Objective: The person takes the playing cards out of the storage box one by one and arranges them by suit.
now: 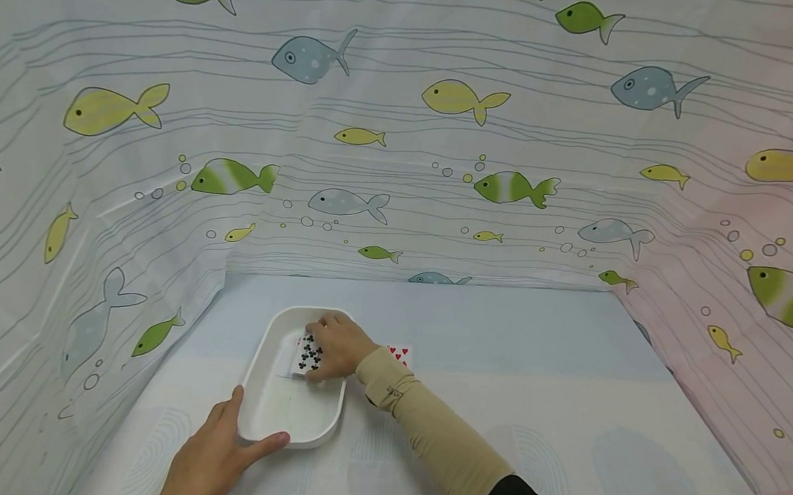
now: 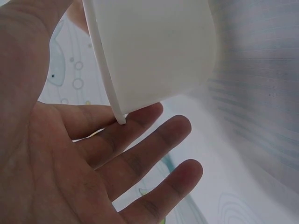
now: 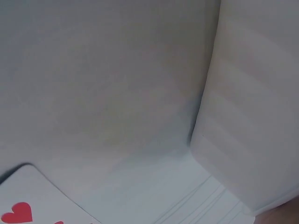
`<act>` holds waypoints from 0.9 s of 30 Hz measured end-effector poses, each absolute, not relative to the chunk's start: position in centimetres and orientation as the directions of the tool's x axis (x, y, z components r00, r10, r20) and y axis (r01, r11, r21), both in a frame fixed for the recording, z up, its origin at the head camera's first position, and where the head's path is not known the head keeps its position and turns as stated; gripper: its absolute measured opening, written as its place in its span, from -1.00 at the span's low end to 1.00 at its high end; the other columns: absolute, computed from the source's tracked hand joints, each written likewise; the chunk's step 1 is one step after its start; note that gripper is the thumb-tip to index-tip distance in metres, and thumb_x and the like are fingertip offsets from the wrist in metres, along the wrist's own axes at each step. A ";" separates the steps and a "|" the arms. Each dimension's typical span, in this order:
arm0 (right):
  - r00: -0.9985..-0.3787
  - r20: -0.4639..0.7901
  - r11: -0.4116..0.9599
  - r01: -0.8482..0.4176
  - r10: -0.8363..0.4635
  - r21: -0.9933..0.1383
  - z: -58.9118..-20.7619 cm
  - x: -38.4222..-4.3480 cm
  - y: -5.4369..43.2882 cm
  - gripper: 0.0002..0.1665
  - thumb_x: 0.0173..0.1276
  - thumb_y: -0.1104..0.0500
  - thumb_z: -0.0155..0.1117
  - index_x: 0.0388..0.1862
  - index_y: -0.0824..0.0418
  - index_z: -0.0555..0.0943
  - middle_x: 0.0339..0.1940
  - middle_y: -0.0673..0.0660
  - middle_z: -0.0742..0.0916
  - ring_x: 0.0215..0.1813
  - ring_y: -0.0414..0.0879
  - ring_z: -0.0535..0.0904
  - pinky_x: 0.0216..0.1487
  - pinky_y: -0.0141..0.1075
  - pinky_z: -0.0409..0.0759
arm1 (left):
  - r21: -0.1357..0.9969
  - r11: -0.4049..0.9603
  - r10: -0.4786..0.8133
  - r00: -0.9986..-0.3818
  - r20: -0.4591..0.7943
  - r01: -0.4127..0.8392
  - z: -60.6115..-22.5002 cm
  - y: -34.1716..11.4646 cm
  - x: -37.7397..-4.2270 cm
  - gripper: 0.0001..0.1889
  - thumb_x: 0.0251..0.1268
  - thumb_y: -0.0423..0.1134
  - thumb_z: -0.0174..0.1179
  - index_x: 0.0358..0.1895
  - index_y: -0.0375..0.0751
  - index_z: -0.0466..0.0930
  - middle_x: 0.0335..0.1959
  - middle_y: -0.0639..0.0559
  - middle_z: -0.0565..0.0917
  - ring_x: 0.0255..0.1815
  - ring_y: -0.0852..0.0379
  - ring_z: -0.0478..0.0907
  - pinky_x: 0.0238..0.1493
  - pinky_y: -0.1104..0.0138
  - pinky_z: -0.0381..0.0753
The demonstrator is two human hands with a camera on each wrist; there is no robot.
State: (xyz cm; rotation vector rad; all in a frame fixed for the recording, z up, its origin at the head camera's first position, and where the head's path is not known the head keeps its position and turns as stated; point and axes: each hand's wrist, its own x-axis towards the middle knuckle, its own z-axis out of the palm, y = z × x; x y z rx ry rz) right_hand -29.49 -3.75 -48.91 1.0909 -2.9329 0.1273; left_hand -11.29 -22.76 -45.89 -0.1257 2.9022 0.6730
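A white plastic tray (image 1: 291, 414) stands on the table, tilted slightly in the head view. My left hand (image 1: 208, 455) spans its near left corner, thumb along the near rim and straight, spread fingers at the left side. In the left wrist view those fingers (image 2: 145, 163) touch the tray's rim and outer wall. Inside the tray, my right hand (image 1: 339, 345) pinches a playing card with black clubs (image 1: 308, 353) between thumb and fingers. Edges of another card show just beneath it. The right wrist view misses this grip.
A playing card with red hearts (image 1: 400, 354) lies on the table right of the tray, partly hidden by my right sleeve. The pale tablecloth (image 1: 509, 346) runs back to a fish-print curtain (image 1: 406, 165) that encloses the far side and both flanks.
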 end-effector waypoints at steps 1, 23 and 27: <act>-0.758 0.038 0.754 -0.652 -0.651 -0.079 -48.9 -29.5 -3.7 0.08 0.06 -0.42 0.43 0.51 0.00 0.39 0.33 0.05 0.53 0.42 -0.06 0.37 0.43 -0.32 0.30 | 0.432 0.894 -0.046 -0.984 -0.174 -0.118 -45.9 -22.8 -11.3 0.40 -0.01 0.60 0.20 0.54 -0.58 -0.08 0.35 -0.57 0.27 0.11 -0.40 0.52 -0.05 -0.21 0.54; -0.739 0.135 0.707 -0.672 -0.660 -0.223 -47.7 -29.5 -2.7 0.18 0.04 -0.40 0.49 0.57 -0.03 0.27 0.36 0.05 0.45 0.20 -0.15 0.39 0.22 -0.34 0.47 | 0.429 0.896 -0.040 -0.982 -0.184 -0.117 -45.8 -22.9 -11.5 0.40 0.00 0.60 0.20 0.54 -0.58 -0.09 0.34 -0.58 0.28 0.02 -0.33 0.56 -0.10 -0.17 0.56; -0.738 0.170 0.698 -0.673 -0.653 -0.243 -46.9 -29.2 -2.5 0.18 0.06 -0.39 0.48 0.57 0.04 0.26 0.36 0.06 0.44 0.20 -0.15 0.35 0.18 -0.35 0.48 | 0.432 0.895 -0.036 -0.984 -0.176 -0.110 -45.8 -22.8 -11.5 0.40 0.01 0.59 0.21 0.54 -0.58 -0.09 0.34 -0.58 0.28 0.01 -0.31 0.56 -0.11 -0.16 0.57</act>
